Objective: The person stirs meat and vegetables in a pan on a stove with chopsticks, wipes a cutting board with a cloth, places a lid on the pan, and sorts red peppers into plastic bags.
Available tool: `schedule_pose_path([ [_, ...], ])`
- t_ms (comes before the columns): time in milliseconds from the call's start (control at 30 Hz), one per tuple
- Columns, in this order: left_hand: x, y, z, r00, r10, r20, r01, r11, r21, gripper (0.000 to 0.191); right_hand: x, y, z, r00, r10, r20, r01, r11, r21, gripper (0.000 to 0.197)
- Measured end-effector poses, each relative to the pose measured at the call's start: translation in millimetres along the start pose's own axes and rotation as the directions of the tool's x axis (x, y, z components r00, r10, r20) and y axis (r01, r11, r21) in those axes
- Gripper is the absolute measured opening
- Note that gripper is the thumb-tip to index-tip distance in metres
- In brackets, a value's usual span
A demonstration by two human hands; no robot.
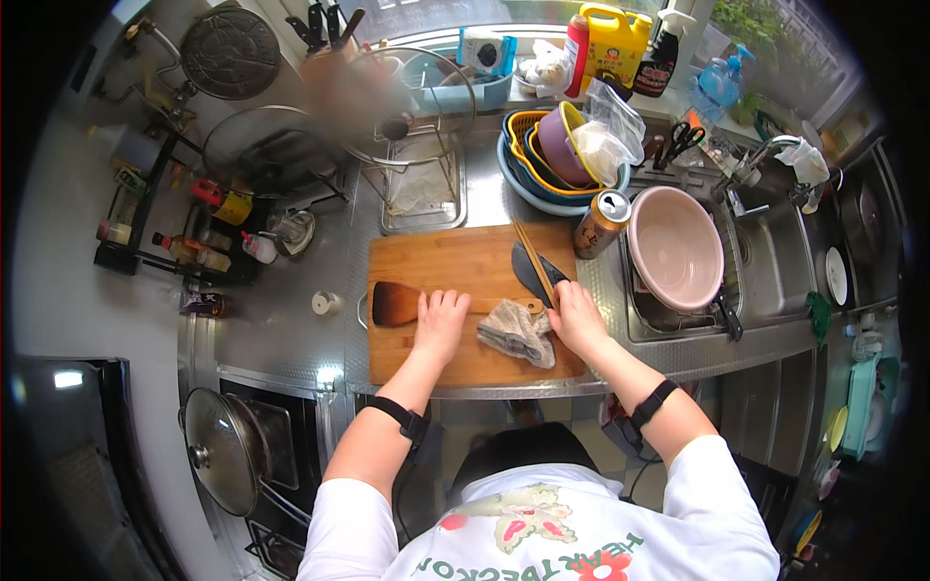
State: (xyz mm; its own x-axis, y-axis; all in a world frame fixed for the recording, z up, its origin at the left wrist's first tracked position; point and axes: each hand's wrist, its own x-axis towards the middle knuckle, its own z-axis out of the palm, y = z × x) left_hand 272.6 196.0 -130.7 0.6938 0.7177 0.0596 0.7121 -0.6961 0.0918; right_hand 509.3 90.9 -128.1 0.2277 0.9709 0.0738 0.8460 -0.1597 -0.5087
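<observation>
On a wooden cutting board (421, 359) lies a wooden spatula (396, 303) with a dark, scorched blade pointing left. My left hand (441, 319) rests over the spatula just right of its blade; whether the fingers grip it cannot be told. My right hand (577, 317) is at the board's right side, its fingers at the lower ends of a pair of wooden chopsticks (532, 254). Beneath the chopsticks is a dark flat blade-like thing (529, 273), partly hidden. A crumpled grey-brown cloth (514, 332) lies between my hands, beside the spatula's handle end.
A drinks can (601, 224) stands at the board's back right corner, near a pink basin (677, 247) and a black-handled knife (728, 317). Stacked basins and colanders (523, 171) sit behind. A metal tray (423, 189) borders the board's back; a small white cylinder (326, 303) stands left.
</observation>
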Motion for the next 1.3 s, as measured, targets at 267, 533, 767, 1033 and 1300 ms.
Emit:
schedule_pose_path([
  [267, 13.1, -20.4, -4.3, 0.988, 0.144, 0.057, -0.152, 0.969, 0.193, 0.024, 11.8, 7.6, 12.5, 0.999, 0.033, 0.013, -0.033, 0.998, 0.046, 0.036],
  [533, 19.0, -39.5, -13.4, 0.965, 0.262, 0.006, -0.259, 0.953, 0.157, 0.023, 16.5, 0.9, 11.9, 0.998, -0.011, 0.068, 0.016, 0.997, -0.071, 0.041],
  [767, 18.6, -61.2, -12.6, 0.976, 0.219, -0.008, -0.216, 0.969, 0.117, 0.021, 27.5, -6.0, 12.8, 0.989, -0.053, 0.136, 0.075, 0.985, -0.155, 0.032],
  [1033, 47.4, -59.4, -4.3, 0.995, 0.048, -0.093, -0.056, 0.995, -0.087, 0.025, 56.2, -10.7, 9.4, 0.992, -0.013, 0.125, 0.018, 0.999, -0.044, 0.034],
  [1300, 67.6, -53.8, 13.9, 0.946, -0.142, -0.290, 0.075, 0.970, -0.230, 0.026, 70.2, -16.3, -20.5, 0.976, -0.117, 0.181, 0.069, 0.966, 0.251, 0.034],
])
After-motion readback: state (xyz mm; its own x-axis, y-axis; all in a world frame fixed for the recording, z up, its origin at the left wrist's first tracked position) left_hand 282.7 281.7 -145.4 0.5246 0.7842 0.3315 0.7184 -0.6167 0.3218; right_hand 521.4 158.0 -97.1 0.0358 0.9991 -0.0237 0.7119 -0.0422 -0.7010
